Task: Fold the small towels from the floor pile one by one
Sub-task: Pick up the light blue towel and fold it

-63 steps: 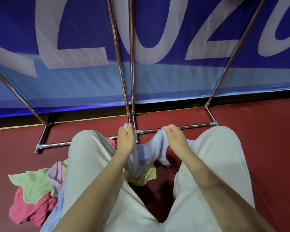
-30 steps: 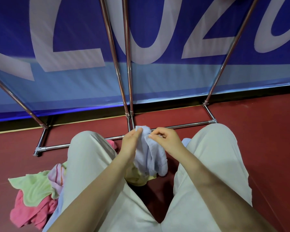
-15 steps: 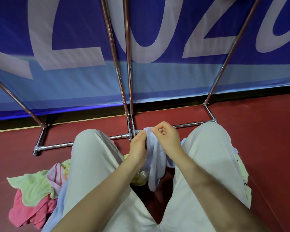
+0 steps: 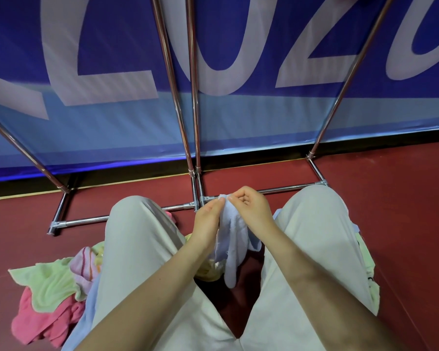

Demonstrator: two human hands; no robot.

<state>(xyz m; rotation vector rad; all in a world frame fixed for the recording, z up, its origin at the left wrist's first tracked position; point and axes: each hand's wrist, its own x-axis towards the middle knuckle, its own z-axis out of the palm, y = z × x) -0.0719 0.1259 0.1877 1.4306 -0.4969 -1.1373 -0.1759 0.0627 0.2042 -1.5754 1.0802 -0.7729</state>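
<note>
Pale blue towel (image 4: 232, 239) pinched at its top edge, both upper corners now brought together where two seconds ago held wide apart; read as first fold made, halves hanging doubled, next likely a flattening or second fold. Left fingers (image 4: 217, 204) closed narrow on the cloth at the top, thumb against fingertips. Right fingers (image 4: 235, 197) curled tight, nipping the same top edge just beside the left ones. Left hand (image 4: 208, 221) touching the towel's left side, right hand (image 4: 251, 211) against its right side. Hanging from the pinch, between the two knees in pale trousers (image 4: 142, 249), lower end dangling above the red floor (image 4: 390, 198). Below the towel, a yellowish cloth (image 4: 209, 271) on the floor. Left of the towel, beyond the left knee, floor pile (image 4: 51, 292) of green, pink and striped towels, not yet folded. Beyond the towel, chrome frame bars (image 4: 195, 178) and a blue banner (image 4: 238, 117).
</note>
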